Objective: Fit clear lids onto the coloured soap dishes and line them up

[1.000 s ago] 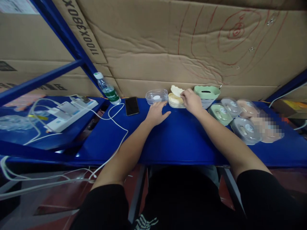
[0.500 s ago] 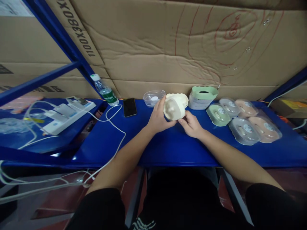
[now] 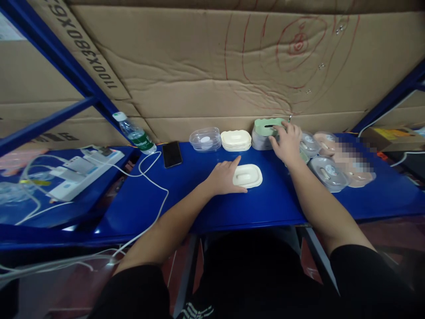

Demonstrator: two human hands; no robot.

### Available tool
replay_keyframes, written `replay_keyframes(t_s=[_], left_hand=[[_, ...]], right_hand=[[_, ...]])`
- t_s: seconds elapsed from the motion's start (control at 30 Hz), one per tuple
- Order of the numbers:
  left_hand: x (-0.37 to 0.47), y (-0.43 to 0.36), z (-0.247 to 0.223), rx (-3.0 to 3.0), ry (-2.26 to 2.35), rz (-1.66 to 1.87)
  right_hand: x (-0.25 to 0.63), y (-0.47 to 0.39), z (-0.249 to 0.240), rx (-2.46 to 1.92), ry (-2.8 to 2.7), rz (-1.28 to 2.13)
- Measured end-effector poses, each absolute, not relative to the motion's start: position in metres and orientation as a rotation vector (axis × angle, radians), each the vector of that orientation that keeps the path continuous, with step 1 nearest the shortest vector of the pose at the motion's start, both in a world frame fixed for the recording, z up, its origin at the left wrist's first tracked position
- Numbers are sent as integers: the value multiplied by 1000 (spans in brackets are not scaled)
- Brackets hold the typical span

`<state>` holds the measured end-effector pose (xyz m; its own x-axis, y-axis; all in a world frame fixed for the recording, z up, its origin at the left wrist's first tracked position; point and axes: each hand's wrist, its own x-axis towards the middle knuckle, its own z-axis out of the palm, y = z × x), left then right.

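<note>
A cream oval tray-like piece [image 3: 247, 176] with a raised middle lies flat on the blue table. My left hand [image 3: 226, 178] rests at its left end, thumb and fingers spread around that end and not closed on it. My right hand [image 3: 288, 141] reaches to the back, fingers apart, over the right side of the green wavy-edged pieces with a dark slot [image 3: 265, 127]. These sit on a whitish base [image 3: 260, 141]. Whether my right fingertips touch the green pieces, I cannot tell. A stack of cream pieces [image 3: 236, 141] stands left of them.
Clear plastic containers [image 3: 205, 140] are stacked at the back left. A phone [image 3: 172, 154], a water bottle [image 3: 135, 134] and a white cable [image 3: 165, 195] lie farther left. Several lidded boxes [image 3: 328, 173] sit at right. Cardboard [image 3: 186, 62] walls the back.
The cream piece, held up in both hands before, now lies on the table. My right hand has left it and moved back and right to the green pieces. The view has shifted slightly.
</note>
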<state>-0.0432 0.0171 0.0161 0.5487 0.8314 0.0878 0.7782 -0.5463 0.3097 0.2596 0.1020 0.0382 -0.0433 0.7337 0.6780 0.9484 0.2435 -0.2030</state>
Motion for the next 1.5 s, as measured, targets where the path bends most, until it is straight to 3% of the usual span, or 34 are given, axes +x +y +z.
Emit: replay_keyframes(t_s=[0.27, 0.43, 0.7, 0.83, 0.97, 1.17, 1.33, 1.5], left_hand=[[-45, 16, 18, 2542, 1263, 198], [-52, 28, 10, 2514, 1244, 403], [-68, 35, 5, 2450, 1220, 1196], [-74, 36, 8, 2356, 1227, 1392], [-75, 34, 17, 2420, 1270, 1295], [-76, 27, 31, 2503, 1197, 873], [-78, 23, 35, 2579, 1146, 509], [-78, 23, 34, 2601, 1124, 390]], right_hand=[[273, 119, 28, -1455, -1781, -340], [265, 111, 42, -1248, -1658, -277], [180, 46, 43, -871, -1640, 825], [164, 34, 41, -782, -1682, 1119], [197, 49, 60, -751, -1911, 1262], [260, 71, 78, -1047, -2148, 1174], [260, 73, 64, -1210, -2118, 1314], [243, 70, 60, -1289, -2409, 1095]])
